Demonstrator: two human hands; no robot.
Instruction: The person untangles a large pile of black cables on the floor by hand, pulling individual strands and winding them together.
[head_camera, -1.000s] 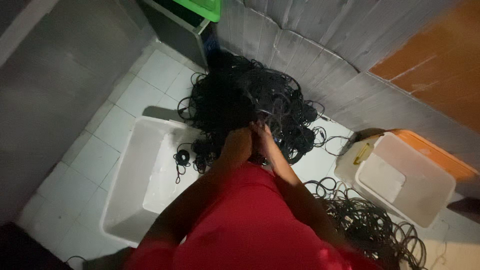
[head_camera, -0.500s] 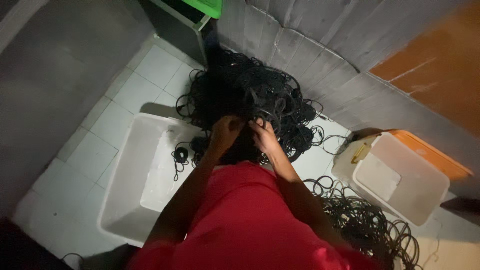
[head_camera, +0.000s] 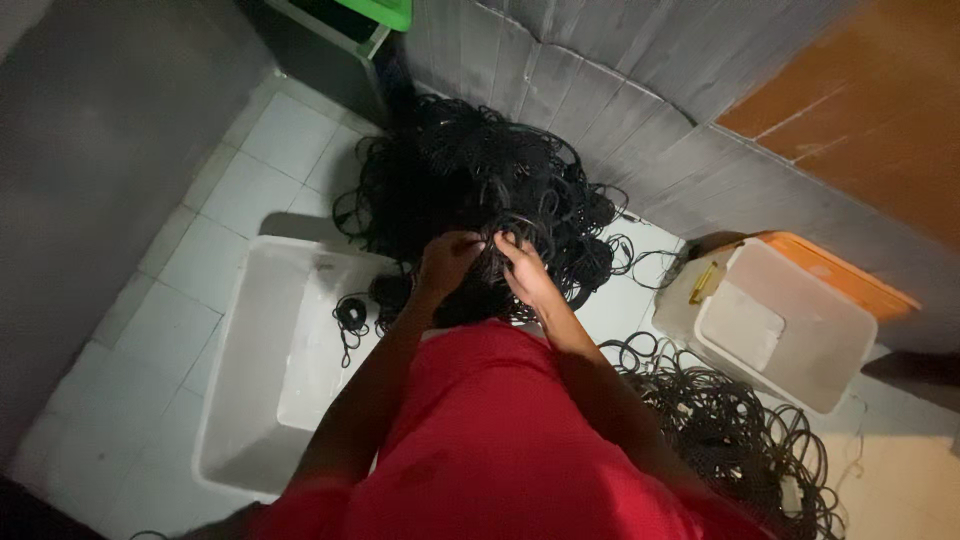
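A big tangled heap of black rubber rings (head_camera: 480, 190) lies on the white tiled floor against the grey wall. Both my hands are dug into its near edge. My left hand (head_camera: 447, 262) is closed on a bunch of rings. My right hand (head_camera: 524, 268) grips rings right beside it, fingers curled into the tangle. My red shirt (head_camera: 500, 440) hides the floor below my arms.
A large white tub (head_camera: 260, 380) sits at the left with a few black rings (head_camera: 352, 316) on its rim. A clear box with an orange lid (head_camera: 790, 320) stands at the right. A second pile of rings (head_camera: 740, 440) lies lower right. A green-topped bin (head_camera: 350, 20) stands in the corner.
My hands have shifted slightly within the heap and now sit side by side, both gripping rings. The view has tilted a little.
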